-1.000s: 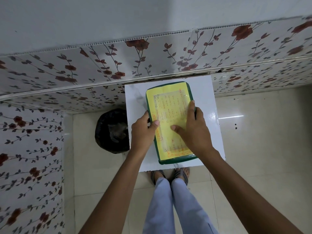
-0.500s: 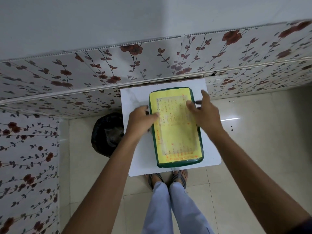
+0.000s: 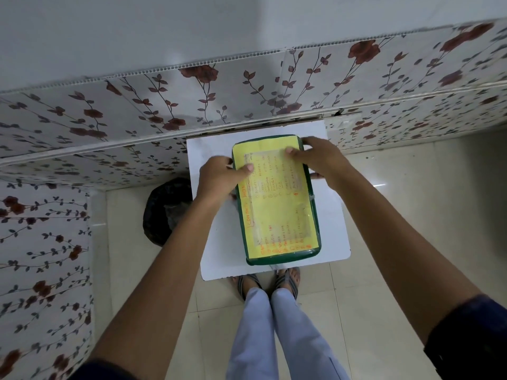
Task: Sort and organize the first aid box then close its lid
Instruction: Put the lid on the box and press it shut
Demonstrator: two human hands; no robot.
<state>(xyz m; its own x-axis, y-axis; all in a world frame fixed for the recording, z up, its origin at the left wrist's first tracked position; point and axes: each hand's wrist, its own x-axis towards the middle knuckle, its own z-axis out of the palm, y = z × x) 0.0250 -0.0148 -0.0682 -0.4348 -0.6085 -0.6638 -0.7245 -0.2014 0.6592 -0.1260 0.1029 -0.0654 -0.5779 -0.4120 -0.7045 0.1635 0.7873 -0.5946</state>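
The first aid box is a green box with its lid down; a yellow sheet with orange handwriting covers the lid. It lies lengthwise on a small white table. My left hand grips the box's left edge near the far end, thumb on the lid. My right hand holds the far right corner, thumb on top and fingers down the side. The contents are hidden under the lid.
A black bin stands on the tiled floor left of the table. Floral wall panels run right behind the table and along the left. My legs and sandalled feet are at the table's near edge.
My right hand has moved from the middle of the lid up to the far right corner. The left hand stayed on the left edge. The box has turned slightly on the table.
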